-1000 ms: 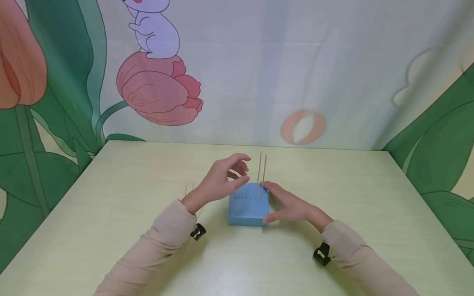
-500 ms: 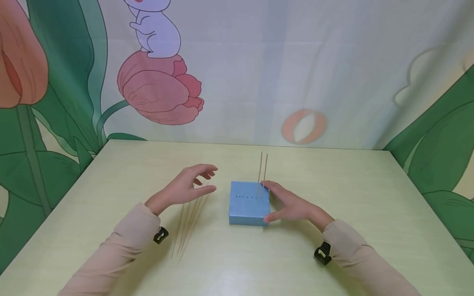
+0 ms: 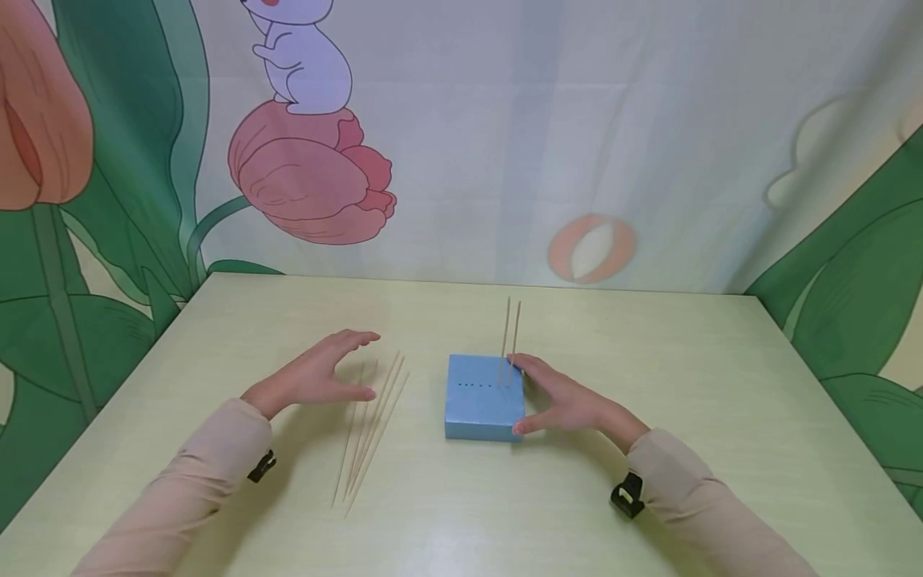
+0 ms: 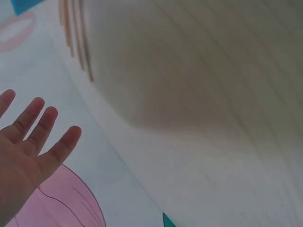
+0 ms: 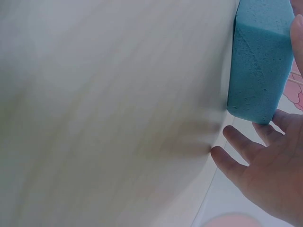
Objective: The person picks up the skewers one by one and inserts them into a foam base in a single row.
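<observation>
A blue foam block (image 3: 485,413) lies on the table with a row of small holes across its top. Two thin wooden sticks (image 3: 506,336) stand upright in the holes at its right end. My right hand (image 3: 566,398) holds the block's right side, thumb at the front corner and fingers at the back one; the right wrist view shows the foam block (image 5: 262,66) between them. My left hand (image 3: 317,373), fingers spread and holding nothing, hovers at the left of several loose wooden sticks (image 3: 371,441). Its thumb overlaps them in the head view.
The pale wooden table (image 3: 649,344) runs back to a printed curtain (image 3: 461,160) with flowers and a white animal. Loose stick ends (image 4: 80,42) show at the top of the left wrist view.
My left hand has moved left, away from the block to beside the loose sticks, and its fingers have spread wider. The right hand and block have stayed in place.
</observation>
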Available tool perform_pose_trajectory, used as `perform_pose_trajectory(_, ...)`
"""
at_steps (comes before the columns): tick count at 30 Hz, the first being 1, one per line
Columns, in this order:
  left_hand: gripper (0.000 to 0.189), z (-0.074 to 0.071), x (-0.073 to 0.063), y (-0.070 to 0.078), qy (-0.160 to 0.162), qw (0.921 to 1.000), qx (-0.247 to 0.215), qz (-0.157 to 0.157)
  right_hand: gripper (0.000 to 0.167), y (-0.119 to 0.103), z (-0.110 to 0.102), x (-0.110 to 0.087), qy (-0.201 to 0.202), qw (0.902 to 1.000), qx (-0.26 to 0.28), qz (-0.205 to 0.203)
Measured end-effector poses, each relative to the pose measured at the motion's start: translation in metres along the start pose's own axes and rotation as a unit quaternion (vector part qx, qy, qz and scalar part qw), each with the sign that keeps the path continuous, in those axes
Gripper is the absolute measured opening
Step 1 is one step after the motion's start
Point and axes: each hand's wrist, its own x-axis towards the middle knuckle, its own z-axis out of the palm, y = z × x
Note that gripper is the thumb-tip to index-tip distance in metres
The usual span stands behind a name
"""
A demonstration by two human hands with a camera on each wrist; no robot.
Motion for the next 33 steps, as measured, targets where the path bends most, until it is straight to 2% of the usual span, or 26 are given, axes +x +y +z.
perform_pose_trajectory(6,0.092,0.001,-0.001,-0.016,-0.031,0.9974,0.064,-0.014,0.101,0.001,0.0,0.0,0.001,1.0,-0.002,-0.001)
perform_pose_trajectory(11,0.099,0.005,-0.003,-0.024,-0.072,0.9886,0.128,-0.03,0.102,0.001,0.0,0.0,0.0,1.0,-0.003,0.0)
perform_pose_trajectory(17,0.104,0.009,-0.007,-0.028,-0.112,0.9831,0.126,-0.071,0.102,-0.001,0.0,0.0,0.001,1.0,0.001,0.0)
perform_pose_trajectory(25,0.106,0.011,-0.009,-0.026,-0.115,0.9815,0.132,-0.078,0.101,-0.001,-0.001,0.0,-0.002,1.0,-0.004,0.004)
perform_pose_trajectory(33,0.11,0.015,-0.002,-0.028,-0.115,0.98,0.136,-0.089,0.101,0.0,0.0,0.0,-0.002,1.0,-0.006,0.006)
